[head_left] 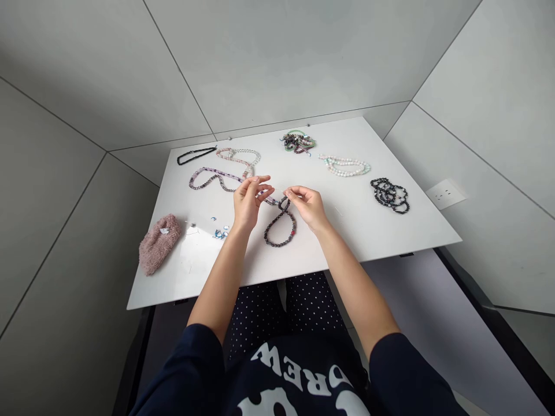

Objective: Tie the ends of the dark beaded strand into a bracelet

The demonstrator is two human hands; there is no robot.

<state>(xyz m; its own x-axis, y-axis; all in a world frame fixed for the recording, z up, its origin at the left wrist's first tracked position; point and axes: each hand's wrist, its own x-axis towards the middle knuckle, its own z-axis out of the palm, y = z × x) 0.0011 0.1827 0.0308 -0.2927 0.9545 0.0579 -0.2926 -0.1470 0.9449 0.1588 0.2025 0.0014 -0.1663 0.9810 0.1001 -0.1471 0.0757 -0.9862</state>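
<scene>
While a pink band (159, 248) lies by the left edge of the bench (359, 231), the left hand (249, 202) has its fingers slightly apart; whether they grip anything I cannot tell. Near the front edge, a dark bead strand (285, 212) lies looped; the right hand (306, 205) pinches its upper end between the fingers. Black bead loops (389, 195) lie near the right edge.
</scene>
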